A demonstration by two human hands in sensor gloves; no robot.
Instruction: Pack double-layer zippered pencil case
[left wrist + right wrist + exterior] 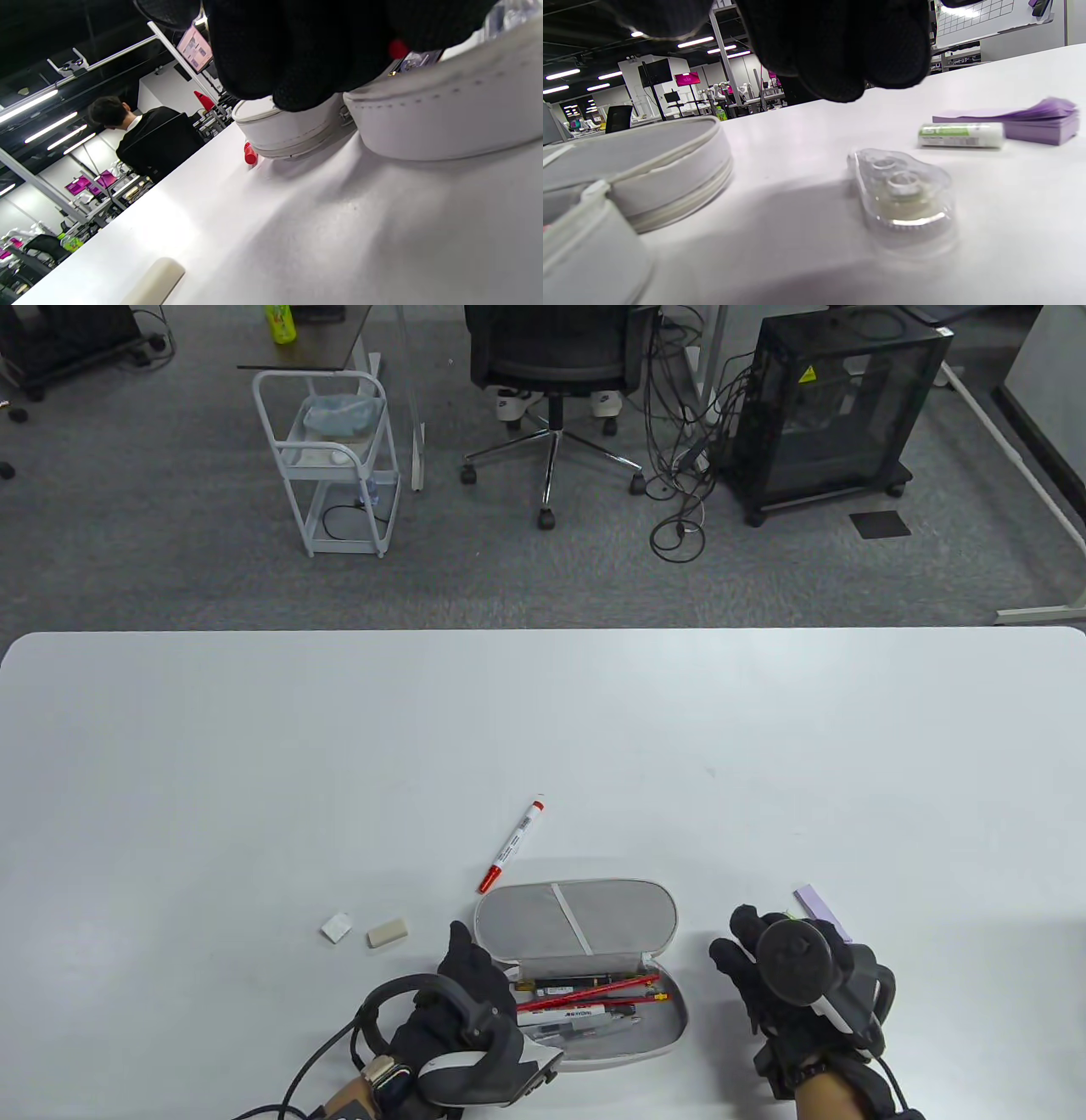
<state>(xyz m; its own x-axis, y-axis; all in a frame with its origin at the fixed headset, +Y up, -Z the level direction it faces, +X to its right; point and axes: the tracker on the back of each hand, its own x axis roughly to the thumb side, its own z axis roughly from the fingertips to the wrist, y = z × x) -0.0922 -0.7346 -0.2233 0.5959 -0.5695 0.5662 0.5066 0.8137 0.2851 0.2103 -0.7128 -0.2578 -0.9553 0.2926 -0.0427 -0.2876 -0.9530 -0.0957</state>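
My right hand hovers over the table with nothing in it, fingers bunched and curled down. From the wrist camera, a clear plastic correction-tape dispenser lies directly beneath those fingertips, with a gap showing between glove and plastic. It lies flat, its narrow end pointing away from me and its broad end toward my wrist. Just beyond it, farther to my right, sit a small white tube with a green label and a pad of purple sticky notes, the tube lying along the pad's near edge.

My left hand rests at the left end of the white pencil case; the fingers press down onto its rim at the hinge, steadying it. Whether they actually pinch the rim I cannot tell.

The case lies open between my hands, its long axis running left to right, lid folded back away from me. The near tray holds red pencils and pens lying lengthwise.

The case lies to the left of my right hand, close by, so the dispenser looks like the next item in, and the right hand is plainly the nearer one to take it. I judge the carry calls for a short sweep leftward.

Farther out, a red-capped marker lies slanted just beyond the lid, and two erasers sit off to the left.
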